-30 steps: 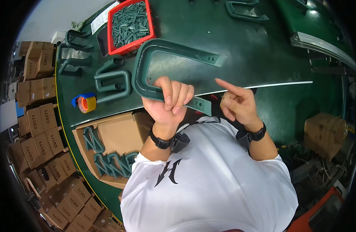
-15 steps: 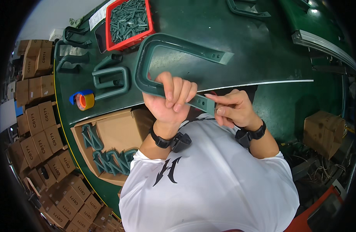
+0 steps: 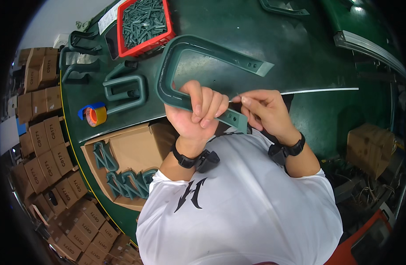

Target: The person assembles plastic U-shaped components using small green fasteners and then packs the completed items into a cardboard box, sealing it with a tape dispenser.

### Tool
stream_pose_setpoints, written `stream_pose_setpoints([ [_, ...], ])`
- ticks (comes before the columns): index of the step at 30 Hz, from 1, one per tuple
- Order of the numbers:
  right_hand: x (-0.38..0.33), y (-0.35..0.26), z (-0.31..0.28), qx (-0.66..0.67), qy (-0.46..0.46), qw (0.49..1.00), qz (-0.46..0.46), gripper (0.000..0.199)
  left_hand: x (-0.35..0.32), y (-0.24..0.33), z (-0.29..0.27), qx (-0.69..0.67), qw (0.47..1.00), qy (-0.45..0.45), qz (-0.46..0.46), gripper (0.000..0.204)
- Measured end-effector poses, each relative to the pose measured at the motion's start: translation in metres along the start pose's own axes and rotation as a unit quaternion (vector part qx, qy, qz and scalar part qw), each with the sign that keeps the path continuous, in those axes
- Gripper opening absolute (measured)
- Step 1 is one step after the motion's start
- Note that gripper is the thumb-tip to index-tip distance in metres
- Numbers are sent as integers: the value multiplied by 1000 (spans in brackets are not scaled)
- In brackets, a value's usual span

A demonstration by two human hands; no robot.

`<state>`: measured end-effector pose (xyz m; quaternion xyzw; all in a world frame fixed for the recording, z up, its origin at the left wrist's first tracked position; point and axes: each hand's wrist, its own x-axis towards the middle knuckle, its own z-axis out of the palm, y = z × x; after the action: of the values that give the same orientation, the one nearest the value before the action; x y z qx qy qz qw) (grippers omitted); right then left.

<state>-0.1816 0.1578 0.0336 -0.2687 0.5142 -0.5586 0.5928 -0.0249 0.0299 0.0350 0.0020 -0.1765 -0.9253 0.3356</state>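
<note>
My left hand (image 3: 198, 110) is wrapped round the lower arm of a green U-shaped handle (image 3: 165, 68), holding it above the table's near edge. The handle's two flat ends, each with small holes, point to the right. Just above the lower end, my right hand (image 3: 269, 112) is closed in a pinch, thumb against forefinger. Something thin seems to show at its fingertips, too small to name. The pinching fingertips are close to the left hand's fingers and apart from the upper end of the handle.
A red bin (image 3: 145, 48) of small green strips stands on the green table (image 3: 300, 57). More green handles (image 3: 128, 90) lie left, near a tape roll (image 3: 96, 115). An open carton (image 3: 136, 145) with handles sits at lower left. Stacked cartons (image 3: 48, 154) line the far left.
My right hand has moved off the handle's lower end, up and slightly left, still pinching. The handle in my left hand has shifted a little to the right.
</note>
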Motion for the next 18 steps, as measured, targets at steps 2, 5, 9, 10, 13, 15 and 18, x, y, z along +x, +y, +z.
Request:
stream_pose_setpoints([
  [2,4,7,0,8,25,999,-25,28,2,1,1,19,1000,-5,4,64],
  [5,1,6,-3,34,51,997,-56,31,3,5,-1,57,998,-4,39,65],
  [9,-3,6,-6,-207,48,950,-230,29,4,6,-2,83,995,-1,62,66],
  [10,-4,8,-5,-249,45,926,-281,27,4,6,-1,90,994,-1,68,66],
  [13,-2,9,0,-310,51,881,-354,26,4,4,0,80,995,1,61,66],
  [15,-1,10,1,-346,44,859,-375,25,5,3,0,79,995,2,59,66],
  [18,-2,11,0,-368,50,846,-382,22,3,3,-1,78,995,7,56,66],
])
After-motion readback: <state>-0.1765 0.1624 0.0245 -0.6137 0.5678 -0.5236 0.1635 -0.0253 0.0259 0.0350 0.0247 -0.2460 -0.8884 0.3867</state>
